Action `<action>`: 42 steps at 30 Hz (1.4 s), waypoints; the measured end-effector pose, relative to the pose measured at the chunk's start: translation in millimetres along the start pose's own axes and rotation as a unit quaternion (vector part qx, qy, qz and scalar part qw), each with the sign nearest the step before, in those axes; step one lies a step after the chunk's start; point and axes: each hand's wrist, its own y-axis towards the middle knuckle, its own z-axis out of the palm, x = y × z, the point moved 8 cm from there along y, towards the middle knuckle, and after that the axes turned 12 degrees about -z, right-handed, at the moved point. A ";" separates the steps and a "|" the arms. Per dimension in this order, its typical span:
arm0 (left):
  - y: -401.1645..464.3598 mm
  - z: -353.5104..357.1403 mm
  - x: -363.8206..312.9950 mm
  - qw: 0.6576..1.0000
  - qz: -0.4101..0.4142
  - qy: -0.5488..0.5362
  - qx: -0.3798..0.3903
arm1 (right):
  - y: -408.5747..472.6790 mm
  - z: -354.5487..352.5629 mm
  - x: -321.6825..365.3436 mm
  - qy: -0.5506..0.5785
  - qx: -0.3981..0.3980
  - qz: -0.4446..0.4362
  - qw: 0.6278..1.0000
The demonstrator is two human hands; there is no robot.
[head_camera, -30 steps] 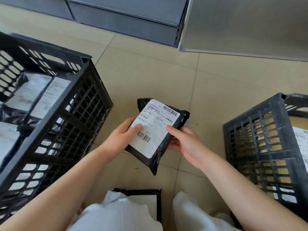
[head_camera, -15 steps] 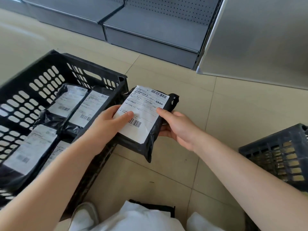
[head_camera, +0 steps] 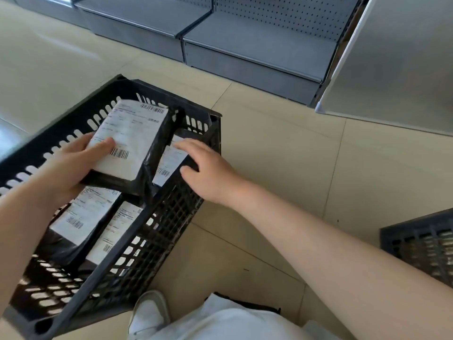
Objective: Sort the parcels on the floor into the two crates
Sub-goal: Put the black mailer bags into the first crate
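While gripped by left hand (head_camera: 66,165), glossy parcel (head_camera: 133,146) above slotted crate (head_camera: 157,231).

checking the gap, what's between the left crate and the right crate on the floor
In the head view, bare tiled floor lies between left crate and right crate; only the right forearm crosses above.

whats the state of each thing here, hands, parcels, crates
left hand: grips the black labelled parcel, held over the crate
right hand: fingers spread, holding nothing, above the crate's near rim
black slatted plastic crate on the left: on the floor, holding three labelled parcels
second dark crate: at the right edge, contents out of view
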 end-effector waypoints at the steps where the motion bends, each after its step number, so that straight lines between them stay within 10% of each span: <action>1: 4.4 -8.4 9.1 1.000 -0.018 0.011 0.001 | 0.3 11.4 3.9 -0.019 0.026 -0.020 0.999; 9: 19.5 -59.8 85.7 0.984 -0.157 0.086 -0.014 | -23.2 65.1 -4.2 -0.254 0.227 -0.106 0.934; 22: 37.7 -88.3 168.1 0.931 -0.290 0.164 0.149 | -22.6 66.6 -20.6 -0.318 0.222 -0.156 0.909; 42: 23.8 -12.1 147.5 0.899 -0.193 0.391 0.041 | -24.5 68.3 -21.0 -0.334 0.206 -0.172 0.903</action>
